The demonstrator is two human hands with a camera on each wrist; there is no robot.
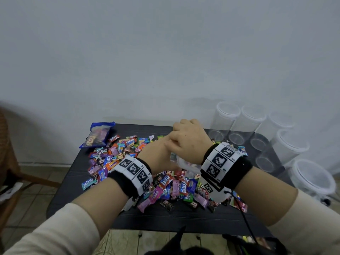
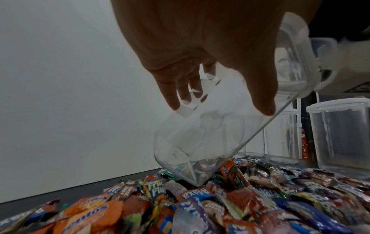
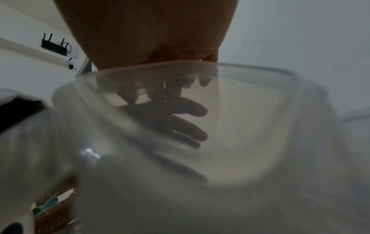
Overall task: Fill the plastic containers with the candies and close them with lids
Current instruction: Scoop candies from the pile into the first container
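A heap of wrapped candies (image 1: pixel 171 183) covers the middle of the black table (image 1: pixel 165 219). My left hand (image 1: pixel 154 155) grips a clear plastic container (image 1: pixel 187 164) around its body, thumb on one side and fingers on the other. In the left wrist view this container (image 2: pixel 200 142) is tilted, its bottom corner resting on the candies (image 2: pixel 200 205), and it looks empty. My right hand (image 1: pixel 185 137) curls over its upper end, where the whitish lid (image 2: pixel 294 28) sits. The right wrist view shows my fingers (image 3: pixel 190 80) hooked over the rim (image 3: pixel 160 66), blurred through the plastic.
Several empty lidded containers (image 1: pixel 228 116) stand along the table's right and back edge; one (image 2: pixel 340 134) is close to my left hand. A blue bag (image 1: pixel 99 134) lies at the back left. A wooden chair (image 1: pixel 7 144) stands to the left on the tiled floor.
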